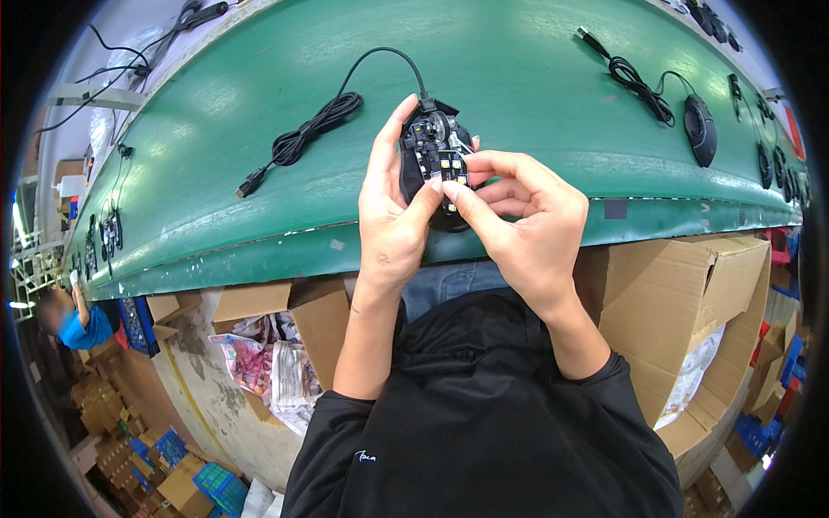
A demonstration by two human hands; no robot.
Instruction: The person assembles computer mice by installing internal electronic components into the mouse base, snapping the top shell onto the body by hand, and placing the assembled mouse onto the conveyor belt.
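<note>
My left hand (388, 220) is wrapped round an opened black computer mouse (414, 148), its inner parts and scroll wheel showing. My right hand (540, 216) is closed, thumb and forefinger pinching a small black circuit board (454, 164) with several yellow-and-white components. The board lies over the mouse's near half; whether it is fixed there I cannot tell. My left thumb presses close beside it. From the mouse's far end a black cable (380, 49) loops left to a tied bundle (315, 128) on the green bench, ending in a USB plug (250, 183).
On the green bench (518, 60), a whole black mouse (700, 129) with its bundled cable lies to the right. More mice sit at both far ends. Open cardboard boxes (648, 302) stand below the front edge. A person in blue (85, 328) is at far left.
</note>
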